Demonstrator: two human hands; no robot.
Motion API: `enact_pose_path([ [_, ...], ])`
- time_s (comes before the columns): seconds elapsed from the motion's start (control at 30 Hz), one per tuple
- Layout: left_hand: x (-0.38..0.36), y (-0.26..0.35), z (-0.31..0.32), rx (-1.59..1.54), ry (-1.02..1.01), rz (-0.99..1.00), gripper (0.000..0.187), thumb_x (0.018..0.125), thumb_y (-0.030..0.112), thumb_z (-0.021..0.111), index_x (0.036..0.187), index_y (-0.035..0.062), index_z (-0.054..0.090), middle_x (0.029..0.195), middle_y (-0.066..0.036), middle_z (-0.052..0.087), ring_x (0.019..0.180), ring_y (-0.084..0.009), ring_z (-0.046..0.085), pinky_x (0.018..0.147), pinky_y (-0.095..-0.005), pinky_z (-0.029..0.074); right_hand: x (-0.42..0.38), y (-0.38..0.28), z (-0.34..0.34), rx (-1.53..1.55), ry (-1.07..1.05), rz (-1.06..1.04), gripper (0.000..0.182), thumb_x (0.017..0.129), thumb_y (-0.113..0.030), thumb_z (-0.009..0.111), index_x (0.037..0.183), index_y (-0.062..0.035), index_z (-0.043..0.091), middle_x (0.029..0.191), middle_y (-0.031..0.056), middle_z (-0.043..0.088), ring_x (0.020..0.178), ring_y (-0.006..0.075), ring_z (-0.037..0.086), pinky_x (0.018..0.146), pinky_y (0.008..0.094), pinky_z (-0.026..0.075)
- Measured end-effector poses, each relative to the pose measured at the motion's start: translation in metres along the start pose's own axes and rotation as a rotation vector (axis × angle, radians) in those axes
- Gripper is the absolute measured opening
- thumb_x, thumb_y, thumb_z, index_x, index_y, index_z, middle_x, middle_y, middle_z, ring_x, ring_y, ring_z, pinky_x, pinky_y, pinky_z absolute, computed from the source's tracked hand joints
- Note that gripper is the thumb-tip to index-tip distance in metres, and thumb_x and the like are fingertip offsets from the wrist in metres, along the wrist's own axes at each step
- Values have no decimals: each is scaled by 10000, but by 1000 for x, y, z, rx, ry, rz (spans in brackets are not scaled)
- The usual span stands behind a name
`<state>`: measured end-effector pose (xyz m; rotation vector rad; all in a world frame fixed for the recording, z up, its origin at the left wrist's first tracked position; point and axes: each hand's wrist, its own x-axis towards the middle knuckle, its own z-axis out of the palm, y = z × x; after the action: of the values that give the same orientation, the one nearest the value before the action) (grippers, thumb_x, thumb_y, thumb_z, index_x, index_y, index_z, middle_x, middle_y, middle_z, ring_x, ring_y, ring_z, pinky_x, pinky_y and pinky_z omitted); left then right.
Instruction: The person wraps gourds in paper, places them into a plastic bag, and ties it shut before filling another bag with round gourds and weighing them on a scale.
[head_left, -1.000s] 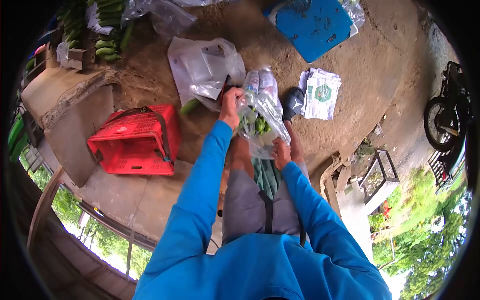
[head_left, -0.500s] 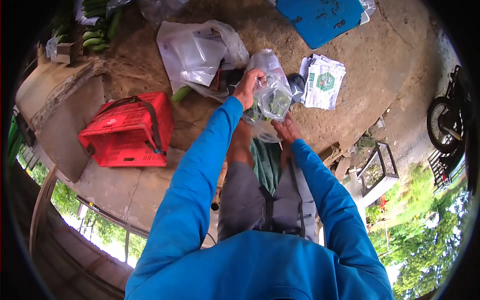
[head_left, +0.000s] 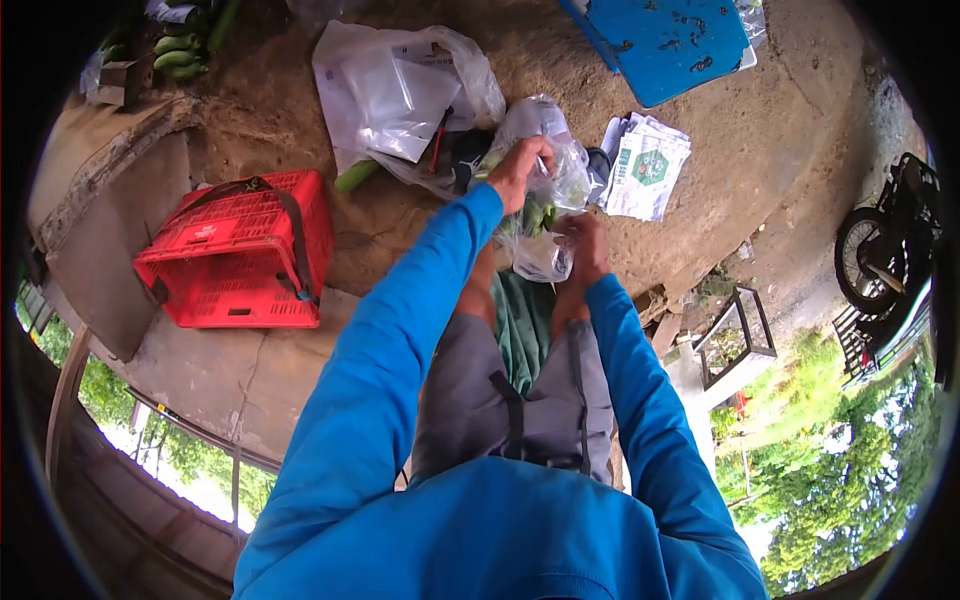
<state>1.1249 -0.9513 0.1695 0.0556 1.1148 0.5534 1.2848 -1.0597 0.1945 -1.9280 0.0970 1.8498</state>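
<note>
Inside the right edge of the brown earthen floor (head_left: 745, 205), the left hand (head_left: 525, 172) is grasping a clear plastic bag (head_left: 572, 182) of green vegetables (head_left: 540, 215), while the right hand (head_left: 587, 245), grip unclear, is seemingly steadying its limp side.

We cannot make out any word or number for certain. On the top sheet of the stacked papers (head_left: 648, 170) we see a green hexagon with small pale characters inside and green lettering beside it, all too small to read. The pale label on the red crate (head_left: 228, 222) is equally illegible to us.
</note>
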Motion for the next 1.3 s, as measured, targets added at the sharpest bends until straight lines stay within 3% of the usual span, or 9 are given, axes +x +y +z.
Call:
enact_pose_path([
  [0.2, -3, -31, 40, 143, 28, 17, 242, 772, 287, 507, 644, 82, 524, 719, -51, 557, 728, -182, 500, 773, -304, 371, 56, 54, -61, -212, 20, -220, 216, 876, -282, 493, 773, -96, 525, 678, 18, 489, 597, 142, 487, 553, 280, 407],
  [0.3, 2, -24, 43, 56, 72, -31, 229, 758, 279, 517, 641, 82, 520, 709, -58, 558, 723, -197, 516, 749, -321, 391, 11, 15, -27, -425, -250, -96, 341, 842, -286, 572, 995, 18, 590, 879, 229, 628, 775, 334, 630, 612, 432, 459],
  [0.43, 12, -26, 37, 165, -58, 53, 260, 767, 305, 530, 669, 64, 540, 734, -62, 576, 745, -202, 527, 756, -330, 393, 10, 1, 11, -1142, -126, -225, 482, 830, -448, 590, 937, 21, 612, 867, 253, 644, 774, 421, 614, 654, 493, 454],
  [0.6, 15, -14, 44, 280, -136, -83, 250, 868, 282, 497, 794, 65, 598, 783, -47, 587, 807, -176, 535, 794, -292, 404, 27, -1, 13, -755, -129, -656, 456, 824, -411, 645, 753, 37, 600, 637, 203, 612, 584, 336, 599, 594, 447, 451],
  [0.7, -14, 7, 18, 547, -7, 252, 331, 939, 305, 449, 1075, 37, 589, 1004, -91, 587, 924, -203, 564, 851, -325, 433, 44, -3, -8, -581, -174, -344, 355, 803, -310, 686, 651, -22, 542, 556, 19, 502, 540, 108, 424, 502, 333, 371],
  [0.9, -80, -43, -1, 1222, 506, 696, 478, 814, 341, 659, 1137, 10, 541, 1051, -213, 576, 990, -400, 531, 878, -485, 404, 32, -27, -29, -519, -305, -272, 314, 840, -344, 618, 714, -58, 593, 650, -17, 535, 597, 94, 466, 535, 303, 383],
  [1.07, -85, -73, -17, 1232, 668, 604, 636, 768, 396, 694, 1219, -5, 493, 1114, -231, 554, 1052, -421, 502, 913, -515, 390, 42, -18, -46, -723, -345, -605, 287, 845, -328, 614, 786, -48, 632, 687, -26, 557, 635, 81, 480, 559, 296, 390],
  [1.13, -88, -69, -9, 1267, 689, 527, 654, 769, 399, 692, 1228, -19, 486, 1124, -238, 549, 1074, -420, 494, 920, -520, 386, 27, -35, -39, -589, -323, -145, 345, 871, -368, 599, 813, -29, 635, 719, -7, 578, 680, 103, 506, 602, 327, 418],
  [1.3, -57, -61, -4, 1439, 675, 565, 539, 747, 425, 697, 1067, 16, 552, 984, -248, 610, 890, -443, 580, 756, -532, 465, 10, -34, -27, -550, -293, -455, 527, 920, -489, 538, 1060, 4, 657, 835, 37, 615, 754, 131, 517, 719, 321, 438],
])
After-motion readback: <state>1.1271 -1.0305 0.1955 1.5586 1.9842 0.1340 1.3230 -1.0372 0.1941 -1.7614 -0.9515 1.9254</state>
